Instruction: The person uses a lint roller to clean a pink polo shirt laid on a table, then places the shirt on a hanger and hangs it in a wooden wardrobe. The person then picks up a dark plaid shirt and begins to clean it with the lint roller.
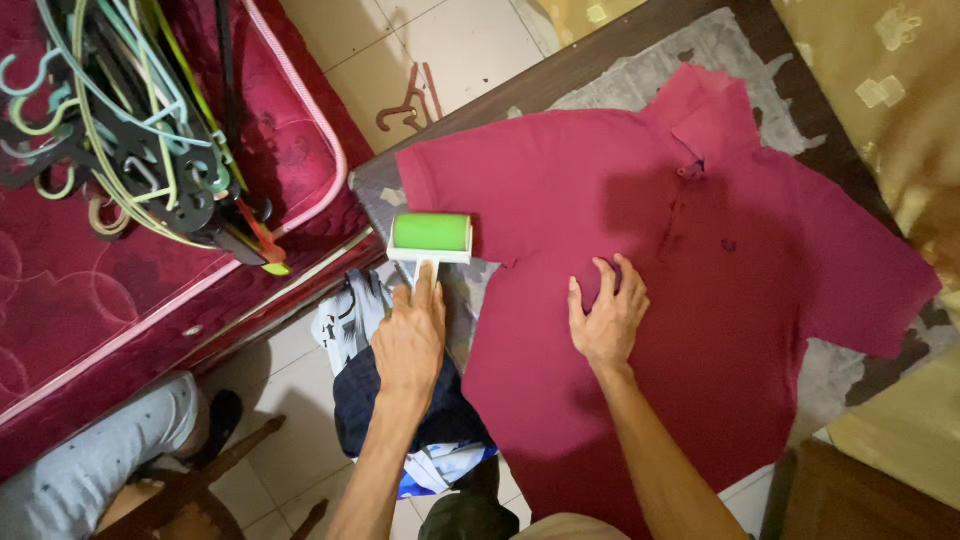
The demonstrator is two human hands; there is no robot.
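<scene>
A dark red polo shirt [690, 250] lies spread flat, front up, on a grey-covered table [650, 70]. My left hand [408, 340] grips the white handle of a lint roller [431, 237] with a green drum; the roller sits at the table's left edge, just off the shirt's sleeve. My right hand [608, 312] rests flat on the shirt's lower front, fingers spread, holding nothing.
A pile of plastic hangers [130, 130] lies on a red mattress [90, 290] at left. Folded clothes [400, 410] are stacked below the left hand. One hanger [408, 100] lies on the tiled floor. Gold curtain [890, 100] at right, wooden furniture [860, 495] at bottom right.
</scene>
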